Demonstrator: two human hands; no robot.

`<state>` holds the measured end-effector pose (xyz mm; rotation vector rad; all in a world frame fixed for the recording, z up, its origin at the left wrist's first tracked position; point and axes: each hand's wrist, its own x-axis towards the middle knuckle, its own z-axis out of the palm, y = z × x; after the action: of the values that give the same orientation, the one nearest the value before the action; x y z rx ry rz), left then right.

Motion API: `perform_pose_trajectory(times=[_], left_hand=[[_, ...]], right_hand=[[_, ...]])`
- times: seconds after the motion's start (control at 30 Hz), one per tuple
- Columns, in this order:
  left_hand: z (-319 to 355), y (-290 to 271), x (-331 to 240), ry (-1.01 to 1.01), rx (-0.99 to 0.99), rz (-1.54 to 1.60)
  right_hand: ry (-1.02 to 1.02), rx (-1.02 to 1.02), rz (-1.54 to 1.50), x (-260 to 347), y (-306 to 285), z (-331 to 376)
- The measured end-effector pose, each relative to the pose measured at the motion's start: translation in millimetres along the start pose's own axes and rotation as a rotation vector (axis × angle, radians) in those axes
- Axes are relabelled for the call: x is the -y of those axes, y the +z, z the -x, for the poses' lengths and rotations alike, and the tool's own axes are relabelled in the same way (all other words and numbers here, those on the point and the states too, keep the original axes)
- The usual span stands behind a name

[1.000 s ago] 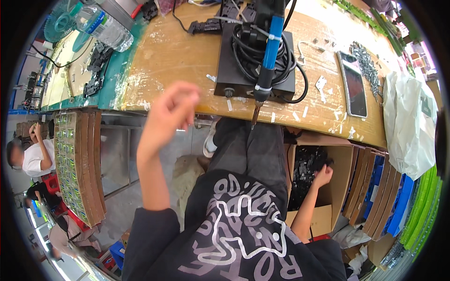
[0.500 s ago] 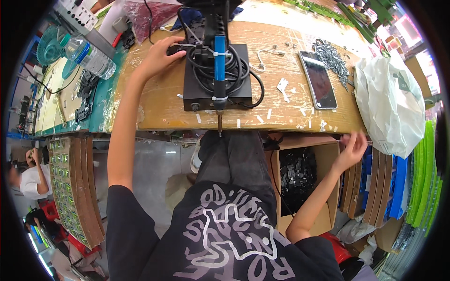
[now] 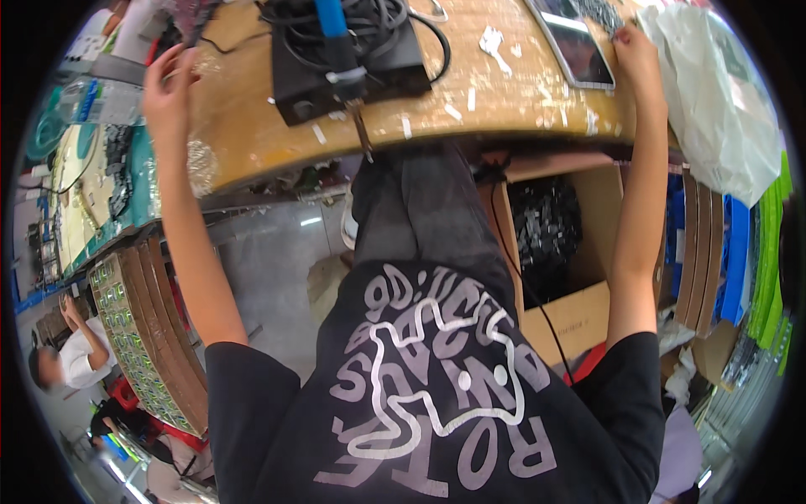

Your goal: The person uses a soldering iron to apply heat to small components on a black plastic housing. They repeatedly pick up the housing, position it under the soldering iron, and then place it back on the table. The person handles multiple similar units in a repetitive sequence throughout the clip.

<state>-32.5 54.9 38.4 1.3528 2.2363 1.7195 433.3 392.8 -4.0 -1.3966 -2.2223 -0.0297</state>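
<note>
At the table's left side my left hand (image 3: 170,92) is raised beside the clear plastic bottle (image 3: 109,102), its fingers curled together. Motion blur hides what they hold, if anything. My right hand (image 3: 640,63) reaches the far right, between the phone (image 3: 578,52) and the white plastic bag (image 3: 714,109). Its fingertips are closed at the edge of a pile of small grey metal parts (image 3: 598,12); what is between them is too small to make out. Between my arms, a blue-and-black screwdriver-like tool (image 3: 334,25) points downward in front of a black box (image 3: 382,82) with coiled cable.
Small white scraps (image 3: 495,49) lie on the wooden table (image 3: 243,139). Below its right edge stands a cardboard box (image 3: 567,323) of black parts (image 3: 546,223). Stacked cardboard trays (image 3: 151,328) are at the lower left. A person (image 3: 84,353) sits beyond them.
My left hand has left the side of the black box and moved left. My right hand has gone from the table's front edge up to the grey parts. The whole view has shifted.
</note>
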Motion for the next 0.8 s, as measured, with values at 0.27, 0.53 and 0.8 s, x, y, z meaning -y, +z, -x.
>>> perform_pose_trajectory(times=[0.27,0.53,0.8], left_hand=[[99.7,-46.6,-38.3,-0.472,0.093,1.072],[199.8,-0.4,-72.4,-0.476,0.466,1.244],[249.5,49.4,-88.7,-0.895,0.917,0.936]], right_hand=[[0.017,-0.336,-0.206,73.9,-54.1,55.7],[0.343,-0.293,-0.847,156.2,-61.5,187.9],[0.64,0.492,-1.282,200.1,-20.8,267.4]])
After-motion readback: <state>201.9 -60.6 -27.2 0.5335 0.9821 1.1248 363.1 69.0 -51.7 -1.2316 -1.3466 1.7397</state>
